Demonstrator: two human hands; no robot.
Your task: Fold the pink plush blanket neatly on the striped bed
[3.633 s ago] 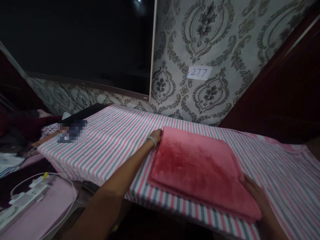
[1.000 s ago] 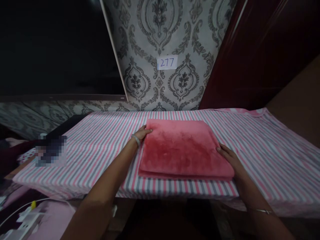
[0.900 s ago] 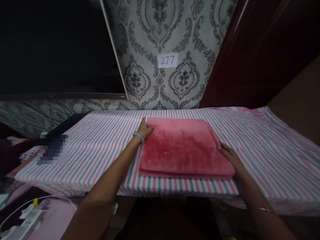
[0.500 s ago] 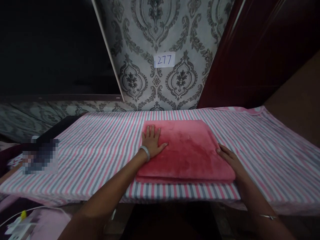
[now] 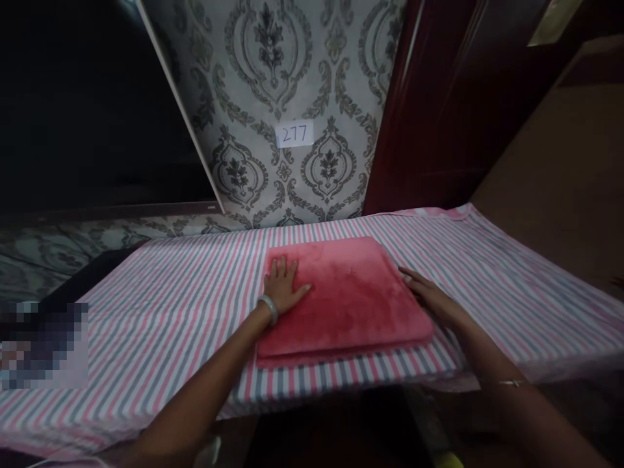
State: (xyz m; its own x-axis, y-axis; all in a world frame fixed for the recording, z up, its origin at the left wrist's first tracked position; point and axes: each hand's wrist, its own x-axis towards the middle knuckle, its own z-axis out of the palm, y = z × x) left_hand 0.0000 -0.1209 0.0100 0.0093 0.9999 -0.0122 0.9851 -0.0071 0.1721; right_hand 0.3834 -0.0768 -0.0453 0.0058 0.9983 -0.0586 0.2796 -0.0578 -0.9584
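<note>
A folded red plush blanket (image 5: 346,292) lies flat on the striped cloth, its layered fold edges facing me. My left hand (image 5: 281,286) rests palm down on the blanket's left part, fingers spread, a silvery bracelet on the wrist. At the blanket's right edge is my right hand (image 5: 429,296), its fingers stretched toward the side and seemingly touching it. The right thumb is partly hard to make out. A thin bracelet circles the right wrist.
A pink, grey and white striped cloth (image 5: 185,312) covers the table. Behind it stand a patterned wall with a paper label (image 5: 294,133), a large dark screen (image 5: 97,117) and a dark red panel (image 5: 429,117). A pixelated patch (image 5: 46,344) hides something at left.
The view has turned right, so the blanket and hands appear farther left. My left hand stays flat on the blanket; my right hand stays at its right edge, slightly farther back along it.
</note>
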